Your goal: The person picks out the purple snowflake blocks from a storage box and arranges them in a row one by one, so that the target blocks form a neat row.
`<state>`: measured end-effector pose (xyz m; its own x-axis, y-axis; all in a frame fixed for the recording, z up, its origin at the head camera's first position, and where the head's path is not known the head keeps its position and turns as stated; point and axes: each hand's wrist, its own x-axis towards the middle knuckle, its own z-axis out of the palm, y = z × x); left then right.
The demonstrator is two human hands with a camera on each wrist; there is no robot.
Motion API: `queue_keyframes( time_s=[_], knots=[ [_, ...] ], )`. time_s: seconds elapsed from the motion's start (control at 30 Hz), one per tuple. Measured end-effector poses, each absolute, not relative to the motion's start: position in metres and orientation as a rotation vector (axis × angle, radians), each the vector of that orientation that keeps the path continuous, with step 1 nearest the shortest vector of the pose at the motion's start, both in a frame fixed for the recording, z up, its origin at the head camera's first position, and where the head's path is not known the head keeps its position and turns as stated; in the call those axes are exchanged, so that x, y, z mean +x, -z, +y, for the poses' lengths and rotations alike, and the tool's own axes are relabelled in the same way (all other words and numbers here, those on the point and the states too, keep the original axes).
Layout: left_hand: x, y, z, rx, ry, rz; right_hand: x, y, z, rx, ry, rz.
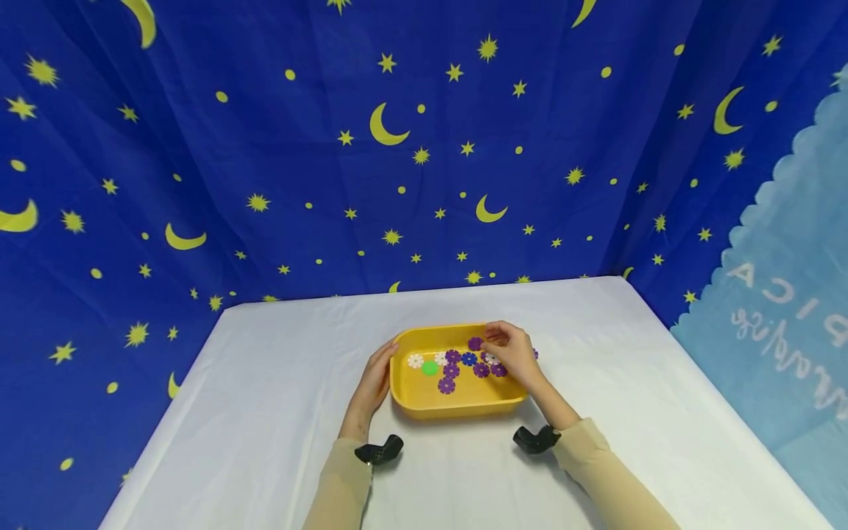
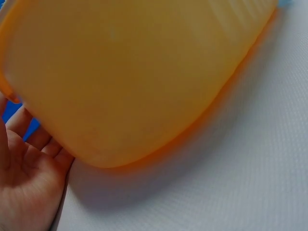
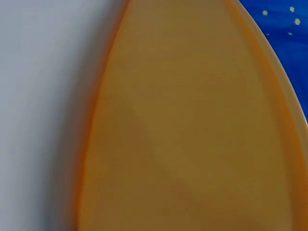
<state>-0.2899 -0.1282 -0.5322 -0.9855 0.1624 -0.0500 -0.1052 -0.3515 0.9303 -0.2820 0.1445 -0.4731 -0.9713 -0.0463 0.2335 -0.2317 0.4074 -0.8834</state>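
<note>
A yellow plastic tub stands on the white-covered table. Inside it lie several notched flower-shaped discs: purple ones, a blue one, a green one and white ones. My left hand rests against the tub's left side, fingertips at the rim; in the left wrist view its fingers lie along the outer wall. My right hand reaches over the right end, thumb and bent fingers beside a purple disc. I cannot tell whether it pinches one. The tub's wall fills the right wrist view.
Another purple disc shows just past the right hand's outer edge. Black wrist devices sit at both sleeve cuffs, close over the white tablecloth. A blue star-and-moon curtain hangs behind the table, with a light-blue cloth at the right.
</note>
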Motion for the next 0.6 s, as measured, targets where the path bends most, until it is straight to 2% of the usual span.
queue_keyframes(
  time_s=[0.2, 0.6],
  knots=[
    [-0.289, 0.532, -0.128, 0.057, -2.449, 1.689, -0.284, 0.480, 0.141, 0.135, -1.717, -2.606],
    [-0.289, 0.530, -0.129, 0.059, -2.471, 1.641, -0.285, 0.486, 0.136, 0.187, -1.435, -2.878]
  ],
)
